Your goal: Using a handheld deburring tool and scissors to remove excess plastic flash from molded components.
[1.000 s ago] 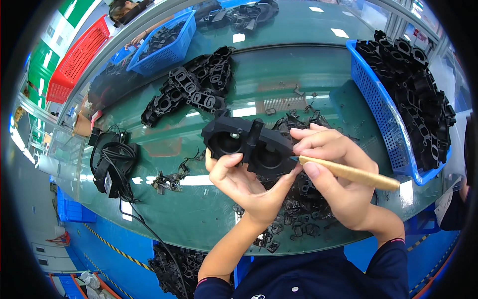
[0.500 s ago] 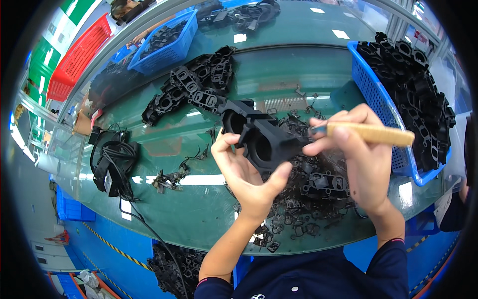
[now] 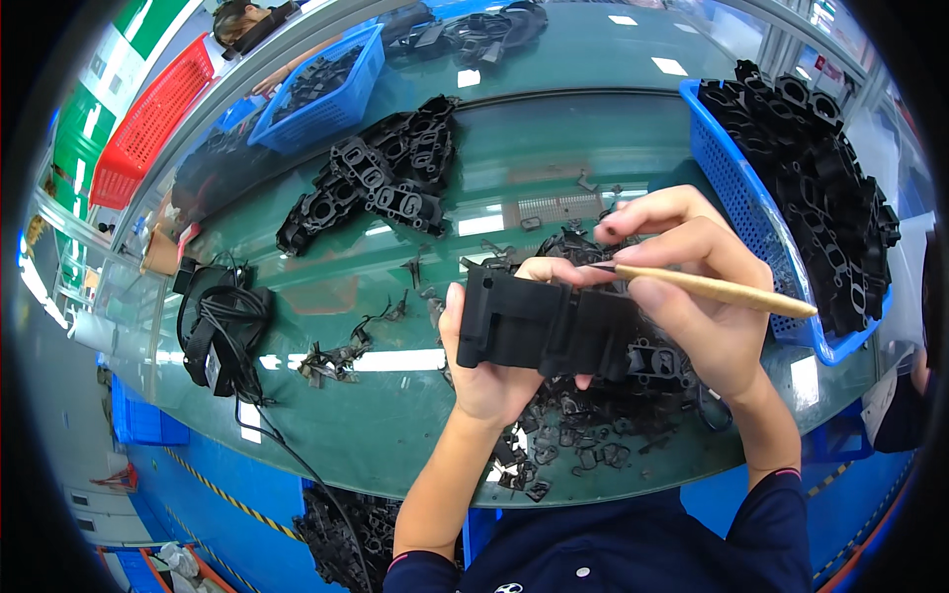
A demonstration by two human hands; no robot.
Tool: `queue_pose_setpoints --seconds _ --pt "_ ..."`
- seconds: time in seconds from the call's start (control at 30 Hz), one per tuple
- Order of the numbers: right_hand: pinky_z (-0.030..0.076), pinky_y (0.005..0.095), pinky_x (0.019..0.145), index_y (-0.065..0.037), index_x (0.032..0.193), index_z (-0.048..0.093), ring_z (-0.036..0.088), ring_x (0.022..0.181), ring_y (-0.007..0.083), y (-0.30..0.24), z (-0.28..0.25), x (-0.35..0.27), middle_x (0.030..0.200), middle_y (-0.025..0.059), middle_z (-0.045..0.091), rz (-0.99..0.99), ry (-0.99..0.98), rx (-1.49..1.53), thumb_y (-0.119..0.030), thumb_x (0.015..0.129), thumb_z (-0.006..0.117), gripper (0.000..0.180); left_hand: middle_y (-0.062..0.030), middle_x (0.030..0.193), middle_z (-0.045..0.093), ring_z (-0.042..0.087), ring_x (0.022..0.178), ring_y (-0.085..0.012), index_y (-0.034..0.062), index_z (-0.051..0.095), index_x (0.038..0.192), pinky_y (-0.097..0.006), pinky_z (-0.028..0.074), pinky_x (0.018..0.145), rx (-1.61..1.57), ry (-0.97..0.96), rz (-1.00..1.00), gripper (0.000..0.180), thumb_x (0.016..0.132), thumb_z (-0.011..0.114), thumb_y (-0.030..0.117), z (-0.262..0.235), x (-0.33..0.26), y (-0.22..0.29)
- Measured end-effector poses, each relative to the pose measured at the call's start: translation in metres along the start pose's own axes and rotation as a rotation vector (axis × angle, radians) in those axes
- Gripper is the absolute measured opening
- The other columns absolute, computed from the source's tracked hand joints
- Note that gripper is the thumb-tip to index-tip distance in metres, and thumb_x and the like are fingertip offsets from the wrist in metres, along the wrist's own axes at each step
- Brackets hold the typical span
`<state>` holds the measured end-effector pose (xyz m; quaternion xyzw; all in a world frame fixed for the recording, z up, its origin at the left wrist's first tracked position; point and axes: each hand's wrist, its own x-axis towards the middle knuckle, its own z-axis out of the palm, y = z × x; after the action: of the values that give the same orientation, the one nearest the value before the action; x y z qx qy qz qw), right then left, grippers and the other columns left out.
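Observation:
My left hand (image 3: 491, 393) is closed around a black molded plastic part (image 3: 529, 321), holding it above the table with a flat, ridged side up. The fingers run behind the part, partly hidden. In my right hand (image 3: 727, 331) is a slim knife (image 3: 736, 290) with a tan handle, pinched between thumb and fingers. Its dark, narrow tip points left at the part's upper edge, close to my left fingertips; whether it touches cannot be made out. Beneath both hands, black plastic scraps (image 3: 598, 455) and another black part (image 3: 657, 363) lie on the green table (image 3: 395, 440).
A blue basket (image 3: 736, 193) heaped with black parts stands at the right. More black parts (image 3: 371, 178) are piled at the back left, near another blue basket (image 3: 371, 74). A black cabled device (image 3: 225, 316) sits on the left. Across the table is another person (image 3: 242, 25).
My left hand has turned the black part, so its round openings no longer show and a flat side does. The knife tip has shifted slightly left, toward the part's upper edge.

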<state>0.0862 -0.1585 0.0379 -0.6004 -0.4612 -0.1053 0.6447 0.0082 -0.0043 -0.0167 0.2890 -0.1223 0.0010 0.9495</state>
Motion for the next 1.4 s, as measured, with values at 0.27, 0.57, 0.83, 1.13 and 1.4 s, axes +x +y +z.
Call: queue_pose_setpoints --seconds 0.27,0.57,0.83,1.13,1.4 --pt "0.049 0.0313 0.077 0.002 0.085 0.065 0.061 0.072 0.0186 0.000 -0.001 0.000 0.080 0.0113 0.065 0.004 -0.016 -0.019 0.002 0.072 0.066 0.013 -0.0283 0.099 0.054 0.060 0.063 -0.0290 0.0016 0.046 0.099 -0.031 0.046 0.034 0.013 0.043 0.100 0.084 0.076 0.022 0.079 0.004 0.000 0.020" --pt "0.047 0.0440 0.088 0.001 0.083 0.061 0.065 0.086 0.0300 -0.005 0.004 0.000 0.089 0.0193 0.065 -0.053 -0.250 0.002 0.000 0.071 0.064 0.013 -0.0233 0.093 0.058 0.059 0.057 -0.0271 -0.0005 0.046 0.103 -0.031 0.045 0.029 -0.194 0.155 -0.019 0.090 0.075 0.023 0.082 -0.004 -0.004 0.025" --pt "0.053 0.0292 0.065 0.001 0.084 0.062 0.064 0.076 0.0247 -0.007 0.008 -0.002 0.088 0.0144 0.063 -0.119 -0.222 -0.191 0.004 0.067 0.069 0.019 -0.0243 0.098 0.059 0.057 0.044 -0.0315 -0.0021 0.039 0.118 -0.030 0.042 0.023 -0.267 0.217 -0.039 0.093 0.076 0.028 0.080 -0.003 -0.005 0.022" --pt "0.055 0.0410 0.075 0.002 0.085 0.061 0.063 0.077 0.0313 0.008 0.015 -0.011 0.089 0.0172 0.062 -0.406 -0.168 -0.513 -0.003 0.063 0.070 0.024 -0.0191 0.096 0.059 0.057 0.045 -0.0274 -0.0010 0.042 0.114 -0.028 0.040 0.024 -0.069 0.263 0.043 0.099 0.070 0.025 0.086 -0.002 -0.006 0.021" --pt "0.054 0.0441 0.077 0.006 0.083 0.061 0.063 0.078 0.0288 0.021 0.018 -0.015 0.084 0.0188 0.061 -0.530 -0.111 -0.652 -0.003 0.066 0.065 0.020 -0.0165 0.106 0.057 0.061 0.063 -0.0282 0.0024 0.039 0.128 -0.035 0.047 0.033 -0.038 0.222 0.066 0.114 0.058 0.028 0.092 -0.005 -0.007 0.016"
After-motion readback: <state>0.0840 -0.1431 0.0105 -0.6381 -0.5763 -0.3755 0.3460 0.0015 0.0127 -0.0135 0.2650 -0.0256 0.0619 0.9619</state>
